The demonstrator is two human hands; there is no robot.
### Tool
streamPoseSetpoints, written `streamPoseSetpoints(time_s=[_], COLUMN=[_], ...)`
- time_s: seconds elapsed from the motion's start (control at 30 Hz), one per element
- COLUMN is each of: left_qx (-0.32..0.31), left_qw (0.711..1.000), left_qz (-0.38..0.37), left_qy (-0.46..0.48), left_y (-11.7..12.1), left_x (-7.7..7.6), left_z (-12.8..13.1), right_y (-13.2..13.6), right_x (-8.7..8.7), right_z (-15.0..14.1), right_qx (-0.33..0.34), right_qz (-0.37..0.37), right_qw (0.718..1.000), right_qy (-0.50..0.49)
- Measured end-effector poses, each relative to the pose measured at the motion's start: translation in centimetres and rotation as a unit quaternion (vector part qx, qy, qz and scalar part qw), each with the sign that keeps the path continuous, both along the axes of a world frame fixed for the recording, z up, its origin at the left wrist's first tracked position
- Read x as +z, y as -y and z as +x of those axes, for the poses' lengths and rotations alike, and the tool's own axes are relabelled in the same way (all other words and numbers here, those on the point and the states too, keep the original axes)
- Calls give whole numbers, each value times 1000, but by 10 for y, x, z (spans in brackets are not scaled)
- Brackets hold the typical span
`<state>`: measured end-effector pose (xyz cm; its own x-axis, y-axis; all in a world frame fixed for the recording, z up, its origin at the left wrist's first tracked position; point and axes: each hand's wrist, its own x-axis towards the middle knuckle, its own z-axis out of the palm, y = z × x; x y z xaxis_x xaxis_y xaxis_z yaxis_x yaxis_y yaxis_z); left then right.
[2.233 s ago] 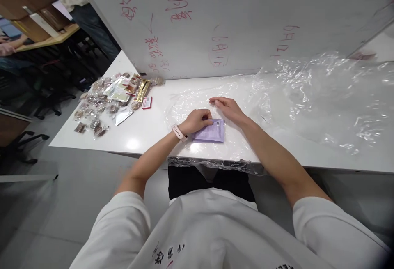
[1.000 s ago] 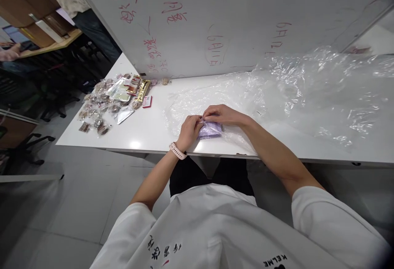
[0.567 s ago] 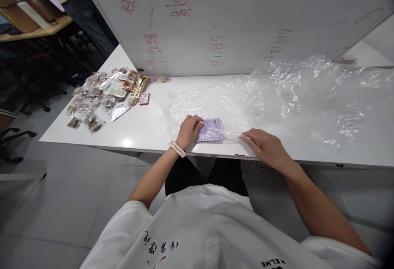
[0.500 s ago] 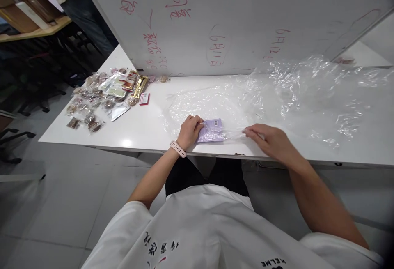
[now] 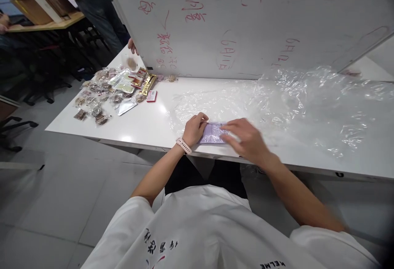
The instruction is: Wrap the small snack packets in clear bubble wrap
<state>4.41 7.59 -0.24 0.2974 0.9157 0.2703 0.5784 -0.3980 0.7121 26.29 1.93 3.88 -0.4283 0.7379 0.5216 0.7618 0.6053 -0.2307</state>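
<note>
A flat purple packet lies near the table's front edge with clear plastic film over it. My left hand, with a pale watch band on the wrist, is closed on its left end, fingertips pressing film and packet. At the packet's right end is my right hand. Its thumb and forefinger are apart over the film, slightly blurred, and whether they touch it is unclear. A wide crumpled sheet of clear plastic film spreads behind and to the right of both hands.
A whiteboard stands across the table's back. Several small wrapped snacks and a red-and-white box lie at the left. Another person's hand shows at the whiteboard's left edge, above a blurred brown packet.
My right hand has moved left from the outstretched film to the packet's right end, its fingers spreading. My left hand stays on the packet. Another person's hand and a blurred brown packet have appeared at left.
</note>
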Motion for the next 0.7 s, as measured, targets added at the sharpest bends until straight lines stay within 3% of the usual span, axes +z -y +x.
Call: streamPoseSetpoints(time_s=[0.07,0.17,0.3,0.4,0.47,0.5,0.57,0.63,0.7], left_qx=[-3,-11,28,142,153,110,-46,-170,-184], left_qw=[1000,994,985,976,978,987,995,981,972], left_qz=[-10,-24,-33,39,91,100,86,85,93], left_qy=[-24,-108,-167,-162,-105,-63,1,-30,-116], left_y=[-1,-4,-7,8,28,40,62,76,79], left_x=[5,19,39,56,66,68,68,60,48], left_z=[-2,-18,-64,-91,-90,-83,-59,-32,-11], right_y=[3,-2,-5,-5,-6,-8,-11,-15,-18], right_x=[-18,-35,-34,-28,-26,-25,-25,-24,-24], right_z=[-18,-23,-16,-13,-11,-10,-8,-5,-3], right_qx=[85,92,102,112,122,130,152,176,192], right_qz=[-75,-129,-160,-171,-179,-182,-185,-189,-196], right_qw=[993,986,981,978,975,974,970,965,961], right_qy=[28,50,46,44,46,46,45,39,34])
